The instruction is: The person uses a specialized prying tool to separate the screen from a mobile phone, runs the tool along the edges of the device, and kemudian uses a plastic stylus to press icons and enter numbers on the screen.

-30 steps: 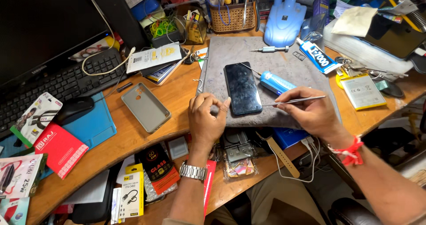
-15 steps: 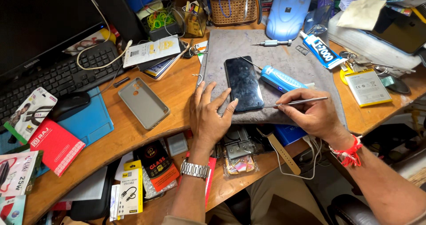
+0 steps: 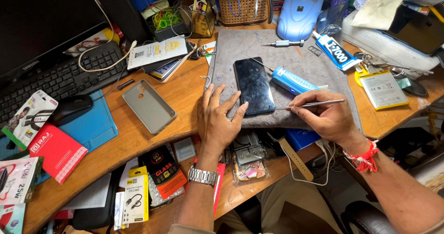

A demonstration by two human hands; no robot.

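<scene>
A black smartphone [image 3: 253, 85] lies screen-up on a grey work mat [image 3: 240, 47]. My left hand [image 3: 219, 118] rests flat on the mat at the phone's lower left corner, fingertips touching its edge. In my right hand [image 3: 324, 115] I hold thin metal tweezers [image 3: 309, 104], the tip pointing at the phone's lower right edge. A blue cylindrical tool [image 3: 292, 81] lies just right of the phone.
A grey phone case [image 3: 149, 105] lies on the wooden desk to the left. Keyboard [image 3: 60, 74], mouse [image 3: 70, 109] and blue pad [image 3: 95, 125] are farther left. A screwdriver [image 3: 283, 43], glue tube [image 3: 332, 51] and battery [image 3: 383, 90] lie to the right. Packaged accessories crowd the lower shelf.
My left hand has shifted slightly, now flat at the phone's lower left corner. The tweezers' tip has come closer to the phone's right edge.
</scene>
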